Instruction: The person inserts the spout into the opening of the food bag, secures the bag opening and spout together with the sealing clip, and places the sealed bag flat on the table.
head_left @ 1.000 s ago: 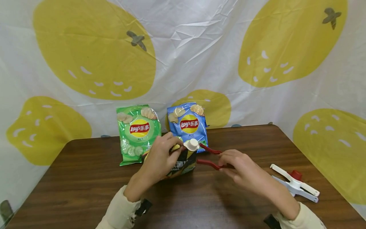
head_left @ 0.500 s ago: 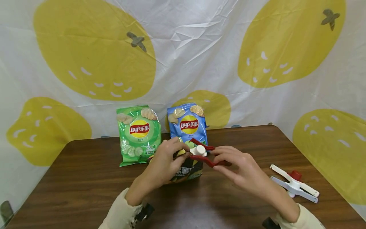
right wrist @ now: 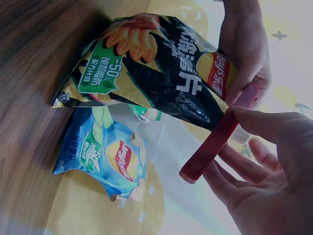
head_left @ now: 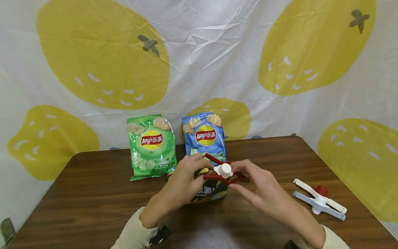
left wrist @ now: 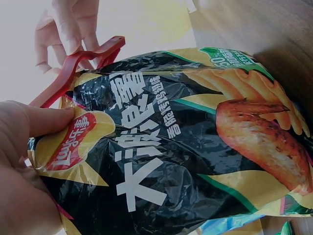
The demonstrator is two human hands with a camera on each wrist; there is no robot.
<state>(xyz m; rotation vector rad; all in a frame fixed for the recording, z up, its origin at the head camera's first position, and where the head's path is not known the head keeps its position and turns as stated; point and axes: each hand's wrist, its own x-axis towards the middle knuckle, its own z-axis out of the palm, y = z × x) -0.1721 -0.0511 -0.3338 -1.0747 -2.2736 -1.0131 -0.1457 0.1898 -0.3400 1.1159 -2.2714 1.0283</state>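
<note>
Top edge pinched between fingers and thumb, a black Lay's chip bag hangs upright from my left hand. My right hand holds a red bag clip by its sides, thumb on one arm and fingers on the other. The clip has a white capped pouring spout. In the head view its two arms stand apart, one on each side of the bag's upper edge, reaching up to the left fingers. The left wrist view shows one red arm lying along the bag's top near my left thumb.
Behind stand a green Lay's bag and a blue Lay's bag, leaning near the lemon-print curtain. A second clip, white and grey with a red cap, lies at the right of the brown wooden table.
My right hand has brought the red clip leftward, its spread arms now around the bag's top. My left hand has moved slightly right and down with the black bag.
</note>
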